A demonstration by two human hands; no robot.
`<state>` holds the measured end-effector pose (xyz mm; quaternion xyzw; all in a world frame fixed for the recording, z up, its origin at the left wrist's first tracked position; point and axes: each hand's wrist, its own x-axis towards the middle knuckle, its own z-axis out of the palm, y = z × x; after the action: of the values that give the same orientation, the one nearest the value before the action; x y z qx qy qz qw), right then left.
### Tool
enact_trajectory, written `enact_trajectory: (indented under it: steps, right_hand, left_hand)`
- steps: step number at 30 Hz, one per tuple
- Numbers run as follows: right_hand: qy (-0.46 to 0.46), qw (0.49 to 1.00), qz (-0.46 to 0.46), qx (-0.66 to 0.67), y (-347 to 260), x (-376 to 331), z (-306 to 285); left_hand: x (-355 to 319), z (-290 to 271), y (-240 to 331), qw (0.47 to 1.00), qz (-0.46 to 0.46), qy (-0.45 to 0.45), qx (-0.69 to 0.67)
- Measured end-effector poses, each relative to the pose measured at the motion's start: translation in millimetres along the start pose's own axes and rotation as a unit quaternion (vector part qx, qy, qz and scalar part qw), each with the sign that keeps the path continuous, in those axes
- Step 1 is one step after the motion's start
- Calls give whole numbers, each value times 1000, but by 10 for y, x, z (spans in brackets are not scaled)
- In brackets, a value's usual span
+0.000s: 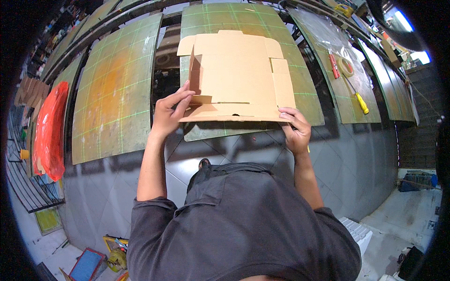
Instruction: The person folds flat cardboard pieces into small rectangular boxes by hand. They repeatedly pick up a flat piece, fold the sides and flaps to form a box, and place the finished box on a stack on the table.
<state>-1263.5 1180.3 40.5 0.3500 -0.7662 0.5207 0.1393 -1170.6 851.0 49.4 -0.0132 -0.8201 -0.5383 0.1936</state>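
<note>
On green cutting mat [300, 89]: flat die-cut cardboard box blank [236, 75], near flap and left side folded up, rest unfolded; left hand [168, 112] and right hand [295, 129] closed on near corners.

dark grey short-sleeved shirt, loose creased fabric, sleeves ending above the elbows, bare forearms, no gloves

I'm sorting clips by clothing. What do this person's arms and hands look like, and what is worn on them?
Both hands, left and right, are bare: no gloves, rings or watch visible. The forearms are bare too. Dark grey sleeves are pushed up near the elbows.
</note>
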Motion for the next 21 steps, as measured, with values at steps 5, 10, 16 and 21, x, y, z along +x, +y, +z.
enact_trajectory:
  steps: [5, 10, 16, 21]
  right_hand:
    - [38, 996, 51, 59, 32, -13, 23]
    - [67, 970, 28, 232, -34, 77, 12]
    - [22, 946, 47, 321, -18, 183, -94]
    - [-166, 982, 51, -80, 102, 207, -447]
  left_hand:
    - [-114, -33, 37, 994, 67, -83, -18]
    - [-124, 100, 0, 979, 188, -25, 70]
    - [-107, 314, -47, 976, 119, 96, 152]
    - [-124, 309, -27, 977, 115, 97, 150]
